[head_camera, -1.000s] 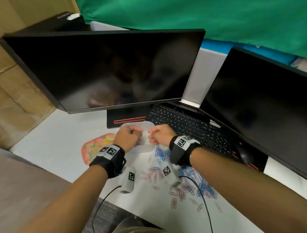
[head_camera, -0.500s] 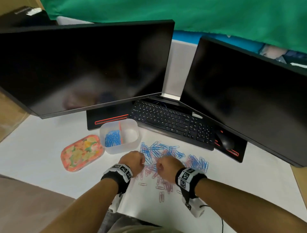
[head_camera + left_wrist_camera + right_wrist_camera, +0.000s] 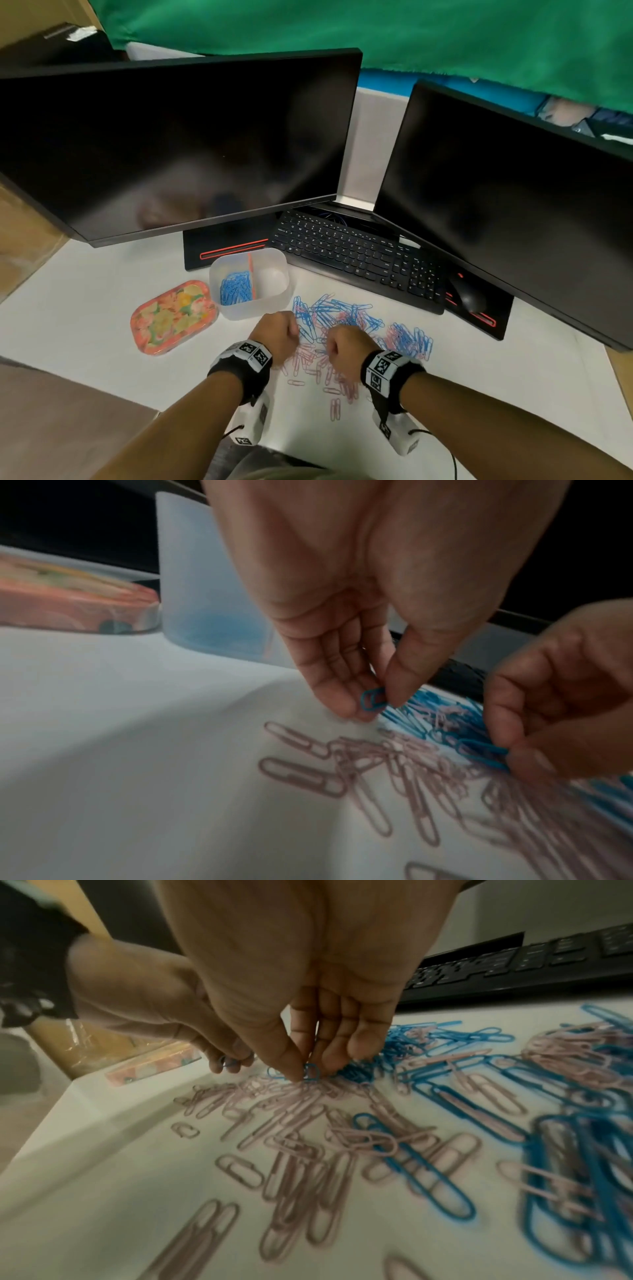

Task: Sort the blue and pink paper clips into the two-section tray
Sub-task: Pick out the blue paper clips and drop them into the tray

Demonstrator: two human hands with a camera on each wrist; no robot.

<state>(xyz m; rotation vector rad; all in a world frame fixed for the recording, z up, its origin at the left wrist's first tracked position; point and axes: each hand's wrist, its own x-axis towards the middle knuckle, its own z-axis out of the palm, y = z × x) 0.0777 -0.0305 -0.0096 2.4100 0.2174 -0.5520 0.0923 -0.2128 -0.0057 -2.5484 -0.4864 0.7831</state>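
Note:
A translucent two-section tray (image 3: 254,309) stands in front of the left monitor. Its left section holds blue paper clips (image 3: 235,287); the right section looks empty. A mixed pile of blue and pink clips (image 3: 342,317) is spread on the white table to its right, with mostly pink clips (image 3: 317,368) nearer me. My left hand (image 3: 375,704) is at the pile's left edge and pinches a blue clip (image 3: 372,699) between thumb and fingers. My right hand (image 3: 310,1069) is close beside it, pinching another blue clip (image 3: 311,1073) low over the pink ones.
A floral tin (image 3: 174,317) lies left of the tray. A black keyboard (image 3: 356,260) and mouse (image 3: 471,296) sit behind the pile. Two dark monitors (image 3: 178,144) (image 3: 513,205) stand at the back. The table's front edge runs just under my wrists.
One second ago both hands were up over the tray; they have come back toward me onto the pile. Since half a second ago they have hardly shifted.

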